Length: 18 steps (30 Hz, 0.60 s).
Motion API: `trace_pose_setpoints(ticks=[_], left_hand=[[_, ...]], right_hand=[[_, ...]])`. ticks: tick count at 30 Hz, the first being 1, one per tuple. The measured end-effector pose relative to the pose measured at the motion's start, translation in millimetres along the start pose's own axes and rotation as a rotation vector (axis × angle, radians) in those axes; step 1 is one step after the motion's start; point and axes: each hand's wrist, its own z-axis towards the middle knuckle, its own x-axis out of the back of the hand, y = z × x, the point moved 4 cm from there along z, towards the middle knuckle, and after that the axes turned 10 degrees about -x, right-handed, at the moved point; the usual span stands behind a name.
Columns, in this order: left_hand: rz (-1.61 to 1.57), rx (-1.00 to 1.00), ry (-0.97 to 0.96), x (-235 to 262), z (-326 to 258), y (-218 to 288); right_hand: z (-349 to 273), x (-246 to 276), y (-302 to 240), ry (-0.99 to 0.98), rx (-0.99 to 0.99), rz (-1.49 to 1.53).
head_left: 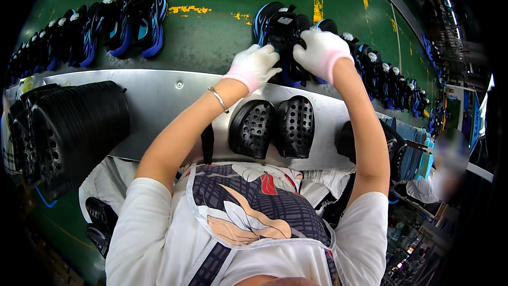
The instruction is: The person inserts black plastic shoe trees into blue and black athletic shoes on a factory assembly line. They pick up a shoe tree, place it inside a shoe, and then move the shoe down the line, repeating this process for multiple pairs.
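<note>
A nested stack of black perforated shells (79,132) sits at the left end of the metal surface (159,98). The gloved left hand (255,66) is half curled over the far edge; whether it grips anything cannot be told. It would do best steadying from this side, with its metal bracelet (218,99) kept off the uppers. Two loose shells (253,128) lie side by side near the middle, best left undisturbed by the forearms. The dark blue-trimmed shoes (267,18) stand just beyond the far edge. The right hand (324,53) bends its fingers over them, its grip hidden; light, even pressure should suit soft uppers.
</note>
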Motion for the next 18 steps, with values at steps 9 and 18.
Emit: trace_pose_setpoints(ticks=[9, 18], left_hand=[[-0.124, 0.281, -0.174, -4.9, 25.6, -17.3], [-0.007, 0.314, -0.400, -5.8, 26.3, -16.2]], right_hand=[[52.2, -45.6, -41.5, 0.011, -0.092, -0.108], [56.9, -54.4, -47.7, -0.046, 0.021, -0.118]])
